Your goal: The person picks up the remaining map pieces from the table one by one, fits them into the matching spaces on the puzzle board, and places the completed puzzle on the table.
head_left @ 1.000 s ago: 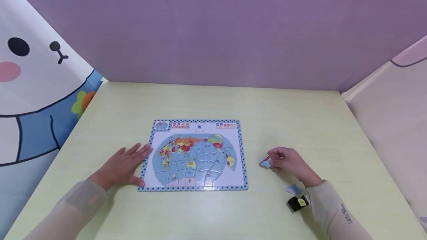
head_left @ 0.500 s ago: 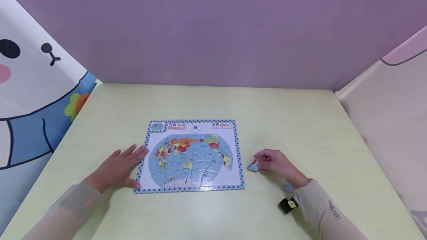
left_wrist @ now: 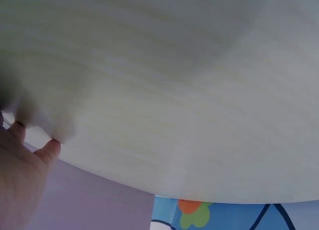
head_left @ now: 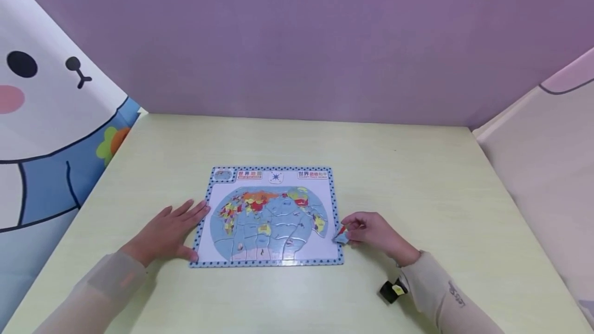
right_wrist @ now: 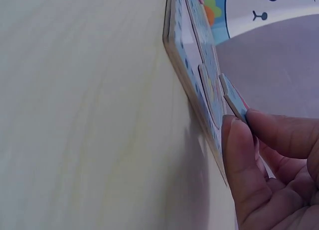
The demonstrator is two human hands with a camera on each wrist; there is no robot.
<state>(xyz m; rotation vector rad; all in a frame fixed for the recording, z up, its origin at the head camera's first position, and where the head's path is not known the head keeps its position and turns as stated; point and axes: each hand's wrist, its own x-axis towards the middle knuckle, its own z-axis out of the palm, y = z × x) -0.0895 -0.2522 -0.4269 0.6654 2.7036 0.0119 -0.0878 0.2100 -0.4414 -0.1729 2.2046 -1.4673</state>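
A world map puzzle board (head_left: pixel 264 263) with a blue dotted border lies flat on the table. My left hand (head_left: pixel 164 233) rests palm down at its left edge, fingers spread and fairly straight. Only part of the left hand (left_wrist: pixel 22 175) shows in the left wrist view. My right hand (head_left: pixel 378 236) pinches a blue and red puzzle piece (head_left: pixel 341 236) between thumb and fingers, over the board's right border. Seen from the right wrist, the puzzle piece (right_wrist: pixel 234 100) is tilted and held just above the board. Bare white base shows at the map's lower right.
A small black block (head_left: pixel 392 291) with a yellow mark sits by the right sleeve (head_left: pixel 424 277). A purple panel (head_left: pixel 301 40) stands behind the pale table (head_left: pixel 417 169). Printed cloth with a cartoon face (head_left: pixel 51 112) hangs at the left.
My right hand has moved left with the puzzle piece, from the table to the board's right border. A loose blue piece near the right wrist is now hidden. My left hand has stayed put.
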